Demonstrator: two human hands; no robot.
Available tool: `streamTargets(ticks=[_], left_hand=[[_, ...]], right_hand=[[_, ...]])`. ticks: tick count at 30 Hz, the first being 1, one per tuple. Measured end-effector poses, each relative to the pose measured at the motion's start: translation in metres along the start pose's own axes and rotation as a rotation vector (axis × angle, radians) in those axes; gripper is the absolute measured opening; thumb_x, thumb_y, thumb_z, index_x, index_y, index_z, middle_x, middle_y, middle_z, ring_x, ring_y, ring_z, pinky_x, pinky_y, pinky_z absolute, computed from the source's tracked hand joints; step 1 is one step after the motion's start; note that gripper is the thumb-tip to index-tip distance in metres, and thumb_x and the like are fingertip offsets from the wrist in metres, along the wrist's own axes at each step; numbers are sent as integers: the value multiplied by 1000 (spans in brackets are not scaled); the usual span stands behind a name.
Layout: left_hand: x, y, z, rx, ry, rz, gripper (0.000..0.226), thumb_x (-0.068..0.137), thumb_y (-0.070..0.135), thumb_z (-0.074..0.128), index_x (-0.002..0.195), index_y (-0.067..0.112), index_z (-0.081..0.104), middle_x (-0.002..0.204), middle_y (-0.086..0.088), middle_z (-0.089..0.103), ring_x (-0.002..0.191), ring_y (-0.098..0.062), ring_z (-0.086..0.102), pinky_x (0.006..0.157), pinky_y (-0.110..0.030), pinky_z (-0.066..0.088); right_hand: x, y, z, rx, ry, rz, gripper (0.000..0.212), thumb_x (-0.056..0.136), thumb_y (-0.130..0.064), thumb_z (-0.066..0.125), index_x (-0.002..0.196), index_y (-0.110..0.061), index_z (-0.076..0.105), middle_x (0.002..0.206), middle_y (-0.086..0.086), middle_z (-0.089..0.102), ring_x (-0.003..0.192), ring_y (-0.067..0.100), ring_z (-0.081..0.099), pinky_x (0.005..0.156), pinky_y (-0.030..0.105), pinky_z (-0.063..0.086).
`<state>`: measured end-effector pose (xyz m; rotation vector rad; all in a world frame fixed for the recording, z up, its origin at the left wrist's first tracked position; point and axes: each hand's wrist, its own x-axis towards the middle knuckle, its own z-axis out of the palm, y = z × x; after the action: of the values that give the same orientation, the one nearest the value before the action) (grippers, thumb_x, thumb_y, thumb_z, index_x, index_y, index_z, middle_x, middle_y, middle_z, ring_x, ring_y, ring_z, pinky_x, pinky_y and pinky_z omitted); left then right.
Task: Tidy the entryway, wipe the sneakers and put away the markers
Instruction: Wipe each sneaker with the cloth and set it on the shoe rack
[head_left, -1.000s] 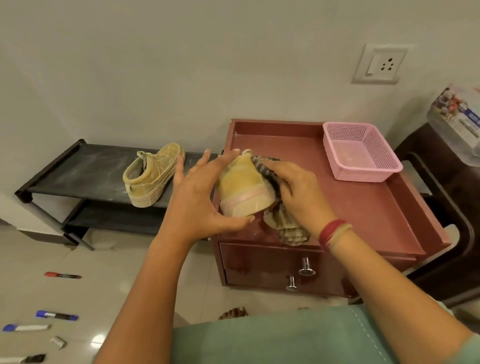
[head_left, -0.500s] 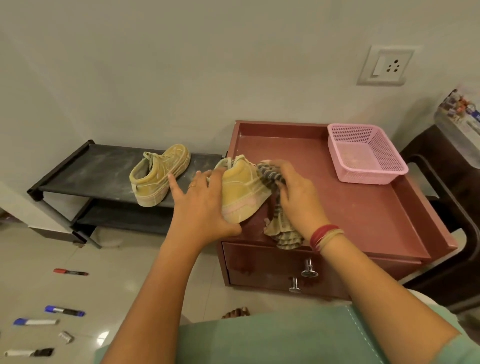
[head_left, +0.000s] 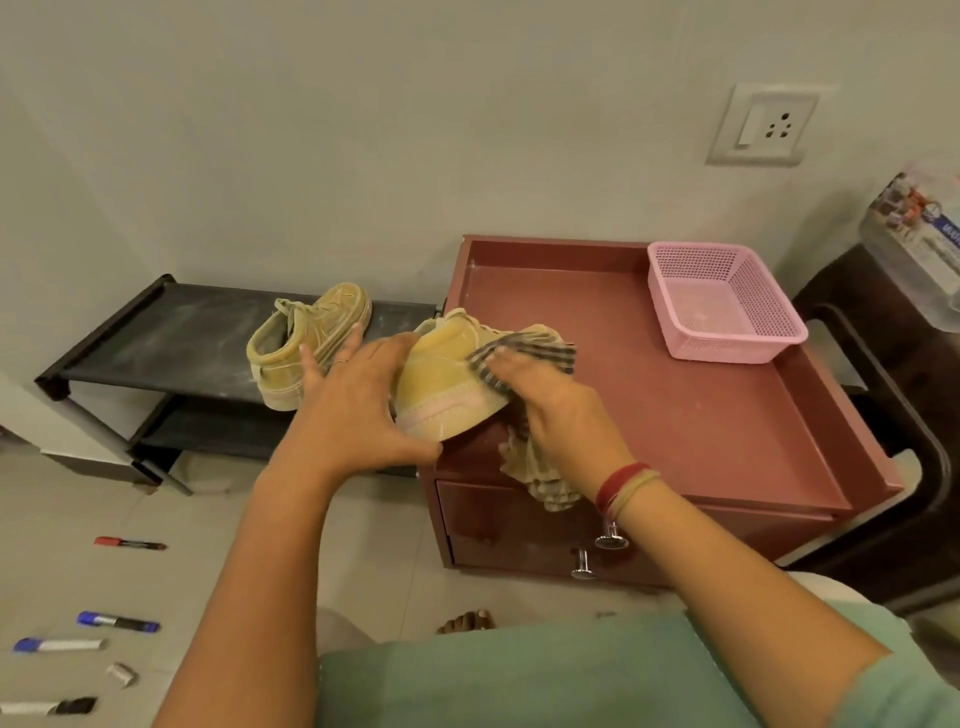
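Pink basket (head_left: 737, 347) on red cabinet (head_left: 660, 415), tan sneaker (head_left: 441, 387) tight in left fingers (head_left: 387, 353), striped cloth (head_left: 540, 349) in right fingers (head_left: 511, 366).

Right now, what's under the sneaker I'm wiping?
The front-left corner of the maroon cabinet. The checked cloth, held by your right hand, drapes over the sneaker and hangs beside it. Your left hand hides whether its sole touches the top.
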<state>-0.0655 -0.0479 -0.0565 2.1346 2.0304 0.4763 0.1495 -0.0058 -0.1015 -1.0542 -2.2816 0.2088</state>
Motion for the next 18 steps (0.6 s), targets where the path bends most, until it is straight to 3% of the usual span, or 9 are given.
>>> streamTargets(ticks=[4,6,9,12,14,18], left_hand=[[1,6,5,-32,-46,-98,113,48,63,60,145,30,15,149,4,27,144,-27,15,109,-69,5],[2,15,15,48,-25,-170,118,53,59,68,147,24,6,152,-2,20,144,-29,15,108,-70,5],[4,16,19,93,19,-217,112,56,57,74,144,25,13,149,-5,27,142,-32,19,106,-73,9],[5,15,17,47,45,-178,108,55,53,76,142,30,17,147,-2,32,141,-32,22,104,-74,12],[5,15,15,89,64,-97,109,56,50,78,143,33,15,151,-2,27,144,-33,14,105,-76,2],[10,4,8,120,59,41,113,58,47,84,143,42,9,159,1,11,147,-31,-2,107,-68,-8]], right_hand=[[7,-4,0,16,49,28,47,81,4,47,123,-12,59,130,8,58,115,24,58,94,40,50],[5,-16,4,48,35,4,48,81,4,46,124,-12,59,129,8,58,116,23,58,93,38,51],[8,-11,0,15,6,-16,49,80,5,48,123,-14,59,128,6,59,113,24,59,91,38,51],[18,17,-11,-11,32,127,43,82,2,47,119,-15,62,123,6,63,112,25,59,96,37,48],[21,25,-17,28,48,233,40,85,1,47,118,-16,64,119,6,64,111,25,59,98,31,43],[9,0,-15,79,17,98,37,87,-3,46,119,-13,62,120,6,64,111,21,59,97,30,44]])
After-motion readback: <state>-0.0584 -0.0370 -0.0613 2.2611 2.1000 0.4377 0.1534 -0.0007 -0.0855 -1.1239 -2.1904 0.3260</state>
